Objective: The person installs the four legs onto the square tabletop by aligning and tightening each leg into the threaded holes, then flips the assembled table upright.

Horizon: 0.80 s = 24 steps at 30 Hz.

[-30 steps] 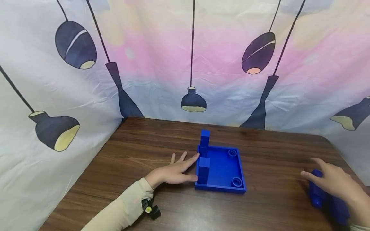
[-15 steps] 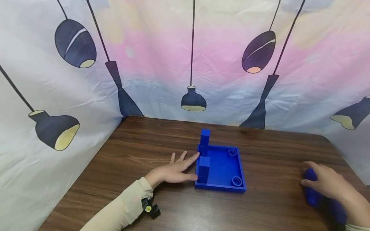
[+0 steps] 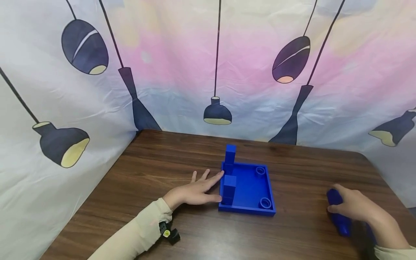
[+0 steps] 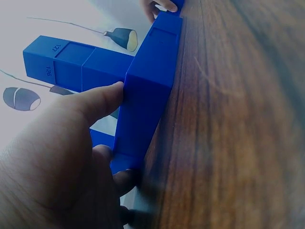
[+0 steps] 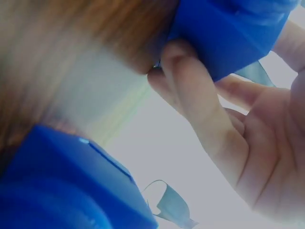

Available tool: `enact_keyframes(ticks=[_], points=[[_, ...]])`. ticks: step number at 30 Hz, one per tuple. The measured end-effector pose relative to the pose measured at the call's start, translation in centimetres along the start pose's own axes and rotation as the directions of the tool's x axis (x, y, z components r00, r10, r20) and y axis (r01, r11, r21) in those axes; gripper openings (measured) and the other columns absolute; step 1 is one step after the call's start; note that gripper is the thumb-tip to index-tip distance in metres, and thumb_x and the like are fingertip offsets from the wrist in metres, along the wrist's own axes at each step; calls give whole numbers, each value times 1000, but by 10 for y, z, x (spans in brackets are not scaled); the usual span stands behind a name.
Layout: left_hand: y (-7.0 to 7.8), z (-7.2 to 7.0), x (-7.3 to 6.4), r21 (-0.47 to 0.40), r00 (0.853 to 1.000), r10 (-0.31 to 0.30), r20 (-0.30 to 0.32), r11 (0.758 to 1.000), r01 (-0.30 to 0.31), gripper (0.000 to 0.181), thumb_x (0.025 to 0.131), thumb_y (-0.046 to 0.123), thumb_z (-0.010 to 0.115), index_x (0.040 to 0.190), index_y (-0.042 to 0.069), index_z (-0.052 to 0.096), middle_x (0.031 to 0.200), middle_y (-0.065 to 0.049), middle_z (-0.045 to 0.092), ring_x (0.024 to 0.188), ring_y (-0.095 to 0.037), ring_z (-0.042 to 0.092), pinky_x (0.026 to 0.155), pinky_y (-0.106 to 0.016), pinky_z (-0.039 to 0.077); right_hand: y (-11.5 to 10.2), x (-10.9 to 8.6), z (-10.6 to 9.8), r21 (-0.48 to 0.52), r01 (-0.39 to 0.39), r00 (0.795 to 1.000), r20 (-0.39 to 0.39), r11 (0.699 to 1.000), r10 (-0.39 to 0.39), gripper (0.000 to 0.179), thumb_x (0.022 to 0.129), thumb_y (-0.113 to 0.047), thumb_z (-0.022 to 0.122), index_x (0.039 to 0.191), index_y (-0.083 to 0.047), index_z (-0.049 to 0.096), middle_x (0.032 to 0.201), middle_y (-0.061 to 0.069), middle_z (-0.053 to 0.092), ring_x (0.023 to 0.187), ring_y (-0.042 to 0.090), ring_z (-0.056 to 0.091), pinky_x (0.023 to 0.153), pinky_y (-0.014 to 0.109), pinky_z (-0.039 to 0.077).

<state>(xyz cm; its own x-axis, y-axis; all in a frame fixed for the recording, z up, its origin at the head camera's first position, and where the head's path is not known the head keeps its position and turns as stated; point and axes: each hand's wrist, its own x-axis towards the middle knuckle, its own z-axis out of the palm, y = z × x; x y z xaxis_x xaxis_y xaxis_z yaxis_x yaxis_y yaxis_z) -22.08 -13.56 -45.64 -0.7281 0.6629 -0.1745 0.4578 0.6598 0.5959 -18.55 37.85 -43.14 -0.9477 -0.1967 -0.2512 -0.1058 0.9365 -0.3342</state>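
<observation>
A square blue plastic tray (image 3: 246,211) lies mid-table. Two upright rectangular posts, the rear post (image 3: 230,156) and the front post (image 3: 229,187), stand in its left corners. Low round sockets (image 3: 265,203) mark the right corners. With fingers spread, my left hand (image 3: 191,193) touches the tray's left wall; thumb and fingertips meet that wall (image 4: 147,90) in the left wrist view. Far to the right, my right hand (image 3: 357,206) grips a blue block with a rounded knob (image 3: 341,223) between thumb and fingers. The right wrist view shows part of this block (image 5: 219,38).
Another blue block (image 3: 371,234) lies partly hidden beneath the right wrist; it appears larger in the right wrist view as a blue block (image 5: 71,157). Brown wooden tabletop (image 3: 302,187) separates the tray from the right hand. A lamp-printed cloth (image 3: 182,72) hangs behind.
My right hand has moved left with the blue block, away from the other block, and now grips it. The left hand and tray have stayed in place.
</observation>
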Motion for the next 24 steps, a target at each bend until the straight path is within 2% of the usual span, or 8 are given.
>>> enact_keyframes(ticks=[4,7,15,20,24], points=[[0,2,0,-23,1000,12,-10,1000,-12,97,99,75,49,172,26,7,176,-1,15,161,-38,-13,117,-68,-22,-2,2,-2,4,23,999,-26,1000,-23,82,88,-21,83,143,20,39,124,52,54,95,55,68,72,58,58],[-1,2,0,-33,1000,23,-11,999,-23,98,99,76,49,172,27,6,176,-3,15,160,-40,-14,117,-69,-22,-6,4,-7,-14,52,996,-78,999,-53,78,88,-21,84,141,16,40,120,47,60,104,64,62,74,64,56],[-1,-1,0,-4,1000,15,-5,1000,-15,93,102,70,49,172,27,4,176,0,14,160,-37,-15,117,-69,-22,-25,7,-21,57,161,962,-231,985,-144,70,89,-11,83,136,10,36,107,34,67,89,42,71,64,48,58],[-4,1,3,-3,1000,17,-9,1000,-17,93,102,69,50,172,28,4,176,1,14,160,-36,-15,117,-67,-23,-37,11,-25,118,193,952,-261,974,-158,65,91,-8,80,133,6,33,108,36,64,88,42,71,62,48,59],[-1,0,1,7,1000,12,2,1000,-12,92,103,69,49,172,27,4,176,2,13,160,-35,-15,117,-68,-22,-45,14,-26,116,232,939,-287,966,-191,65,91,-7,80,132,5,32,109,36,62,90,44,70,63,50,60]])
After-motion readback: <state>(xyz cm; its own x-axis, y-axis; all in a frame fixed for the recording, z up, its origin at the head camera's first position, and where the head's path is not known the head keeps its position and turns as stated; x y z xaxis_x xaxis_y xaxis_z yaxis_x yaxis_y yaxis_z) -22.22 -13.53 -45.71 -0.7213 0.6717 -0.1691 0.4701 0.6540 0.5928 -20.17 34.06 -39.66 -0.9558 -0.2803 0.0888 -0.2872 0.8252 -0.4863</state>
